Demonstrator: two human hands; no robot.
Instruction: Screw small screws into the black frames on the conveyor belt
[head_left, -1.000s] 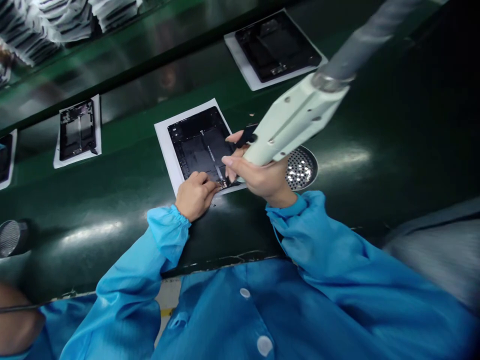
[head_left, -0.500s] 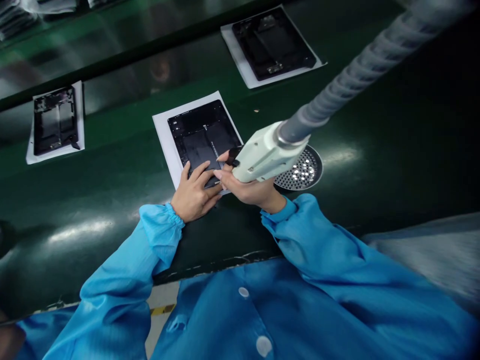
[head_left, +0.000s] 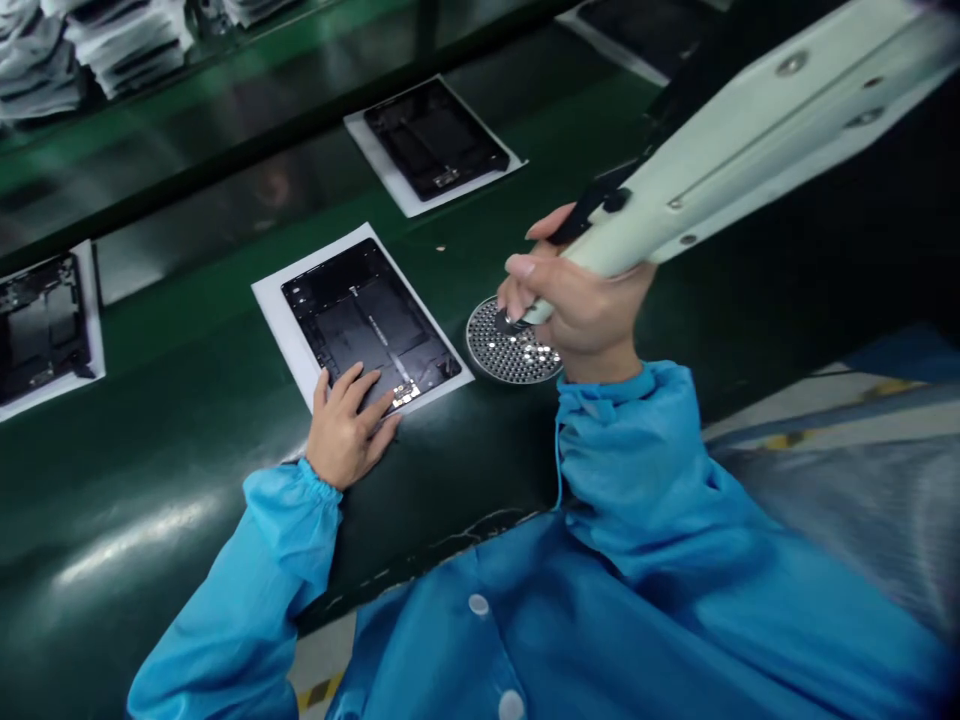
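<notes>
My left hand lies with spread fingers on the lower left edge of an opened black tablet. The tablet rests on a white sheet, its inner strip cable and a small bright board showing. In my right hand is a pale green electric screwdriver, fingers wrapped round its body near the lower end. Its tip points down over a round metal dish of small holes, which holds shiny bits, probably screws. My right wrist hides part of the dish's right edge.
Other opened tablets lie on white sheets: one at the left edge, one farther back, and one at the top right. Stacks of grey-white sheets stand on a shelf at the back left. The green bench has a worn front edge.
My right hand has lifted the screwdriver away from the tablet and moved right, over the dish. My left hand stays on the tablet. The camera view has shifted to the right.
</notes>
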